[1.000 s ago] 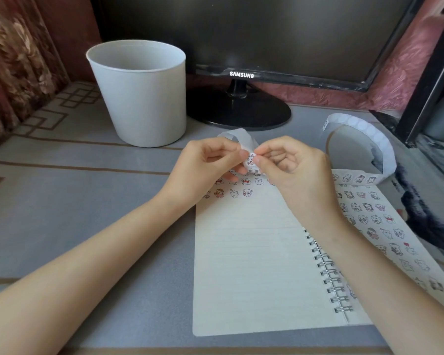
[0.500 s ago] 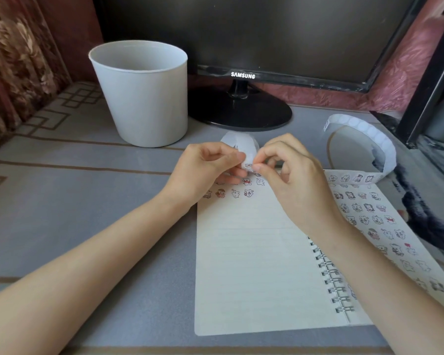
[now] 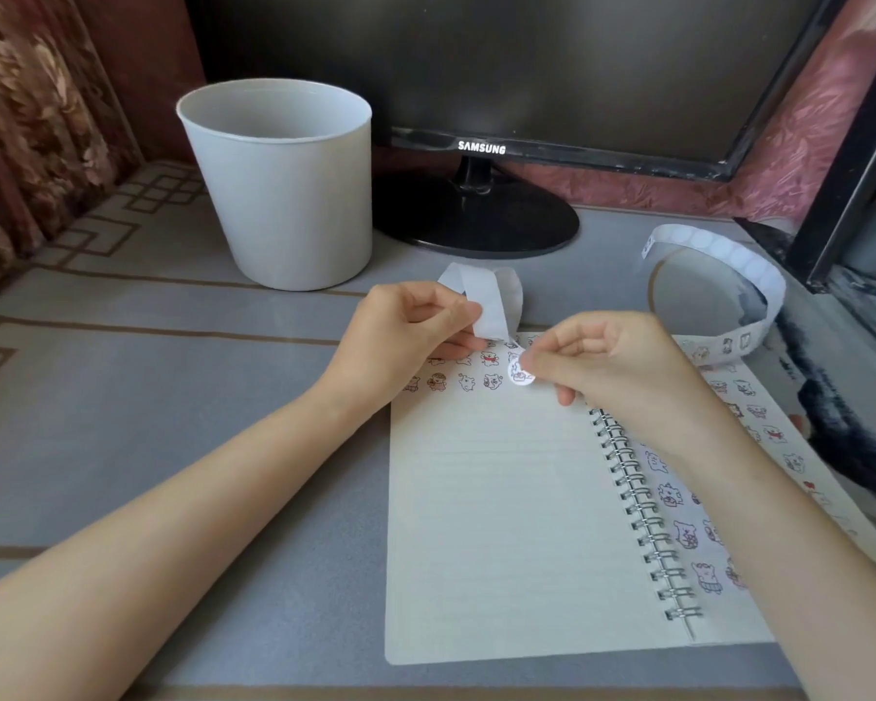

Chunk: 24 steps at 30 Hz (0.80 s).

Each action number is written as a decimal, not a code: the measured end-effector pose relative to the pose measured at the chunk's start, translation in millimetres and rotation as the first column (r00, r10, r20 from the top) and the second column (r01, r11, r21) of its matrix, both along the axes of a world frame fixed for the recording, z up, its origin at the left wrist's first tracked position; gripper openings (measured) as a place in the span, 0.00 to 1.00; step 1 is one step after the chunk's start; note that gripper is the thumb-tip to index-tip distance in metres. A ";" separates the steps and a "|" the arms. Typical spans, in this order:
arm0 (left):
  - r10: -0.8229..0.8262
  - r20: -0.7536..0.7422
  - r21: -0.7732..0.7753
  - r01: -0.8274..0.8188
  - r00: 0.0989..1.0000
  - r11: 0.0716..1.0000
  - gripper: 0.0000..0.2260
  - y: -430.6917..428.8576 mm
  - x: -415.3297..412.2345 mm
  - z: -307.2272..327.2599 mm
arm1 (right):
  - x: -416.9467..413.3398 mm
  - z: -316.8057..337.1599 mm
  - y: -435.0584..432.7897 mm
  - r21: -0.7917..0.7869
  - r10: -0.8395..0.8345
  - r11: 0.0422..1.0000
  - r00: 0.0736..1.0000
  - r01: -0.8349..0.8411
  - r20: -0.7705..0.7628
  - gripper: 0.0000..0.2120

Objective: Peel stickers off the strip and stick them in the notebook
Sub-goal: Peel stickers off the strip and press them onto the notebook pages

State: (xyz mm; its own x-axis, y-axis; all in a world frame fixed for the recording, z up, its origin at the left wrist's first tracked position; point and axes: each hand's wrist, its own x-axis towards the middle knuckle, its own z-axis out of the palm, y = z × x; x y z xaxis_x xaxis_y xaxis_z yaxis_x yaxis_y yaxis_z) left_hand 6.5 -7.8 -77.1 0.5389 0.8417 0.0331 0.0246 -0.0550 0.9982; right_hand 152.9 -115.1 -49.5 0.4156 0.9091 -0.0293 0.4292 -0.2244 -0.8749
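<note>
Here, sticker point(image 3: 520, 372) in the right hand point(image 3: 613, 366).

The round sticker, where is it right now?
In the head view, the round sticker is pinched in the right hand, over the notebook at the top of its left page, just right of the left hand holding the strip.

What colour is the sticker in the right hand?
The sticker is white with a cartoon drawing; head view.

Grey patterned desk mat point(image 3: 122, 376), dark Samsung monitor point(image 3: 527, 68), white bin point(image 3: 284, 194), brown floral curtain point(image 3: 26, 103), daylight
</note>
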 end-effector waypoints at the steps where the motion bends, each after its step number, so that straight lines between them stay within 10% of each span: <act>1: 0.001 0.000 0.000 -0.001 1.000 1.000 0.05 -0.1 0.1 -0.1 | -1.0 -1.0 0.6 0.010 -0.002 1.000 1.000 0.002 0.014 0.03; 6: 0.017 0.011 -0.005 -0.017 1.000 1.000 0.06 -0.3 0.1 -0.7 | -4.7 1.7 1.0 0.276 -0.063 0.961 0.985 0.016 0.163 0.04; 24: 0.003 0.019 -0.003 -0.003 1.000 1.000 0.06 -2.1 -0.1 1.1 | 6.0 -3.2 1.7 0.002 0.054 0.998 0.988 -0.055 0.142 0.03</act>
